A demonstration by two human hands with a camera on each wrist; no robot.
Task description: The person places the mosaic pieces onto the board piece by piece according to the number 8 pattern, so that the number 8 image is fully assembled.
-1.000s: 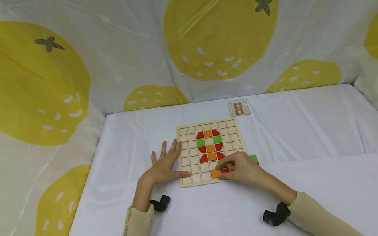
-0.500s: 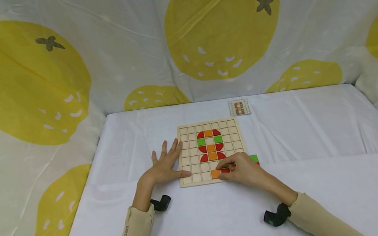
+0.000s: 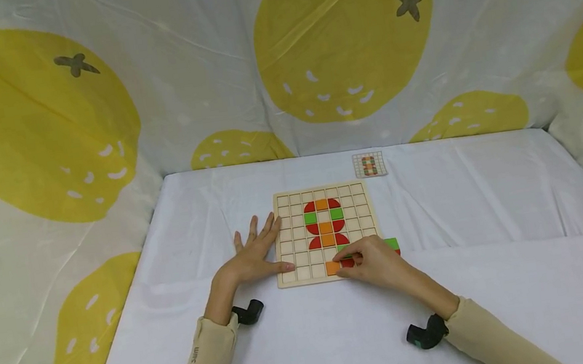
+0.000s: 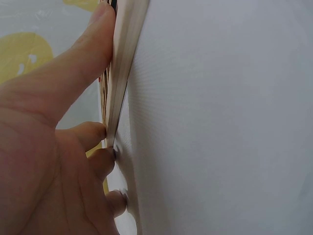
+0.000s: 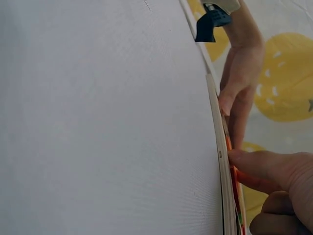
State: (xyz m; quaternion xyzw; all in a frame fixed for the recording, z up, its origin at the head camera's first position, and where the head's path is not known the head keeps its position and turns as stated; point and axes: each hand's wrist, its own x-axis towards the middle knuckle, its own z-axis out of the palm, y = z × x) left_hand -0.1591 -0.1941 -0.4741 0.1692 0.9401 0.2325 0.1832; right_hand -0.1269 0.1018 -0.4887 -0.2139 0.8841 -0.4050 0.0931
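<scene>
A square wooden grid board (image 3: 304, 273) lies on the white table, with red, orange and green tiles forming a figure in its middle columns. My left hand (image 3: 251, 261) rests spread at the board's left edge, its thumb (image 4: 93, 41) over the rim. With thumb and index finger, my right hand (image 3: 371, 261) pinches an orange square tile (image 3: 333, 268) in the bottom row. A red piece (image 3: 346, 263) shows between those fingers, and part of a green tile (image 3: 343, 250) shows above them. The right hand hides the board's lower right corner.
A small pattern card (image 3: 370, 165) lies behind the board to the right. Just past the board's right edge, a green tile (image 3: 392, 244) and a bit of red stick out from behind the right hand. A lemon-print cloth (image 3: 318, 134) hangs behind the table.
</scene>
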